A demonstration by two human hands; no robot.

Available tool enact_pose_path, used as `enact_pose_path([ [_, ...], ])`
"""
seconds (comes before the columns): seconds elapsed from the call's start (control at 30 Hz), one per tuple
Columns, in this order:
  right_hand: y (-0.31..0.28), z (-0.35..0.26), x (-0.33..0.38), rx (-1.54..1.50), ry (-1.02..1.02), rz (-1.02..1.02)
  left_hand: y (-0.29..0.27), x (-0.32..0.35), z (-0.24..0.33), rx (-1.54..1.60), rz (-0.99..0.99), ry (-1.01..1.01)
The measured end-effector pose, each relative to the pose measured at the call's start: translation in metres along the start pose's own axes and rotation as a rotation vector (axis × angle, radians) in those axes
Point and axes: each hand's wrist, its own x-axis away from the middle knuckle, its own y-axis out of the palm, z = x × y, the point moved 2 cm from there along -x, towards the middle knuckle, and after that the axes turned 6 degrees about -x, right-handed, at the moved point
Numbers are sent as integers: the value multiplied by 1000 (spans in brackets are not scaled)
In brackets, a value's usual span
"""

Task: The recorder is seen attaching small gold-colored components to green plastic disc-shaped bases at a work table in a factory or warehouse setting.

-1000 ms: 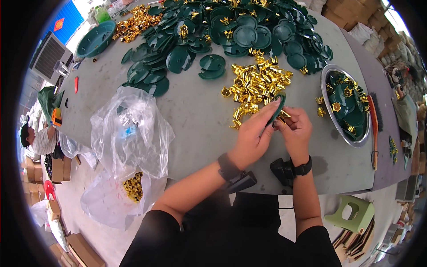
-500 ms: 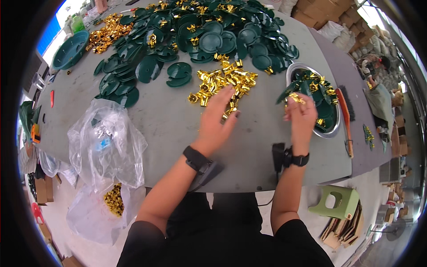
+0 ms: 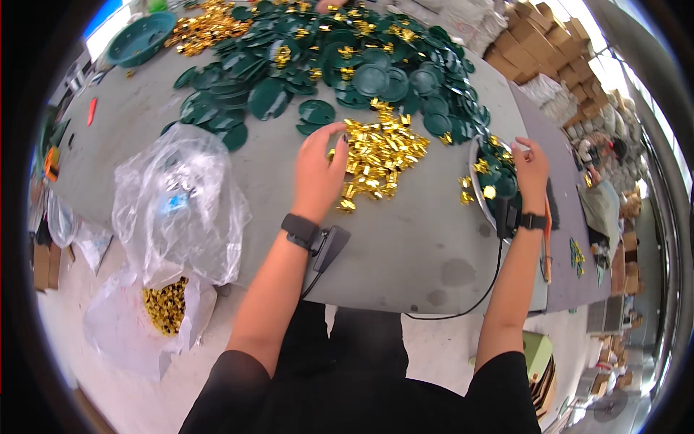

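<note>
A pile of shiny gold clip-like pieces (image 3: 387,155) lies on the grey table. At its left edge is my left hand (image 3: 318,173), thumb and forefinger apart, the fingertips beside the pieces and nothing seen between them. My right hand (image 3: 531,170) hovers over the right side of a metal basin (image 3: 474,153), its fingers loosely curved and apart, with no piece visible in them. Green discs (image 3: 497,177) and gold pieces fill the basin. A few gold pieces (image 3: 465,191) show at its left rim. Both wrists wear black straps with a device.
Behind the gold pile spreads a big heap of green discs (image 3: 267,98). A green bowl (image 3: 141,40) and coppery-gold pieces (image 3: 213,27) stand far left. Clear plastic bags (image 3: 181,210) hang over the left edge. A brush handle (image 3: 547,253) lies right of the basin. Another person's hand (image 3: 329,4) shows at the far edge.
My right hand has let go of gold pieces at the basin and shifted right. My left hand has drawn back from over the pile to its left edge. The whole view has shifted.
</note>
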Motion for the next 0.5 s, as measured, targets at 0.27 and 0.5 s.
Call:
enact_pose_path([
  [0.27,132,-62,72,-260,-331,-386,-18,-30,-51,15,158,-145],
  [0.5,179,-27,104,-454,-139,-329,-181,-42,88,384,327,445],
])
